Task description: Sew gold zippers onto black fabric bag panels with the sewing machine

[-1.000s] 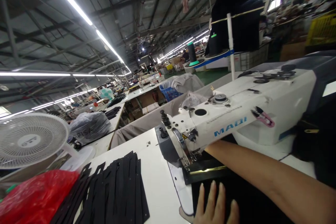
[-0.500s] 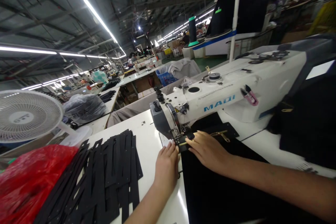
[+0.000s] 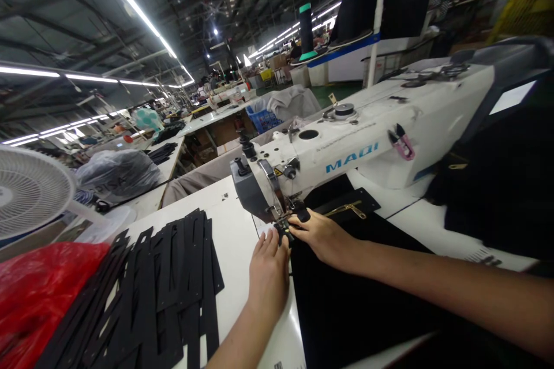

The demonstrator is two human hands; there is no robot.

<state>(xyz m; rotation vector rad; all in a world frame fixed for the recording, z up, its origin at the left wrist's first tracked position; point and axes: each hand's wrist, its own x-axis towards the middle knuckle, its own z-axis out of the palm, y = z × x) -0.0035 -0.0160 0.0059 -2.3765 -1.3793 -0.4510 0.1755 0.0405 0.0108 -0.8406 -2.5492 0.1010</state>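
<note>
A black strip with a gold-toothed zipper (image 3: 344, 208) lies under the presser foot (image 3: 281, 211) of a white sewing machine (image 3: 303, 153), its gold pull to the right. My right hand (image 3: 326, 237) grips the zipper strip just right of the foot, fingertips closed on it. My left hand (image 3: 269, 268) lies with fingers stretched out at the strip's left end, in front of the needle area. The fingertips of both hands nearly meet there. A large black fabric piece (image 3: 359, 300) spreads under my right forearm. The needle tip is too small to make out.
Several black strips (image 3: 173, 277) with small holes are piled left of my left hand. Beyond them are a red plastic bag (image 3: 52, 288) and a white fan (image 3: 30, 190). Pink-handled thread snips (image 3: 403, 143) sit on the machine arm. Thread cones (image 3: 306, 31) stand behind.
The camera view has shifted, so the scene sits further left and higher. My right hand has come closer to my left hand, and the zipper strip has moved left at the foot.
</note>
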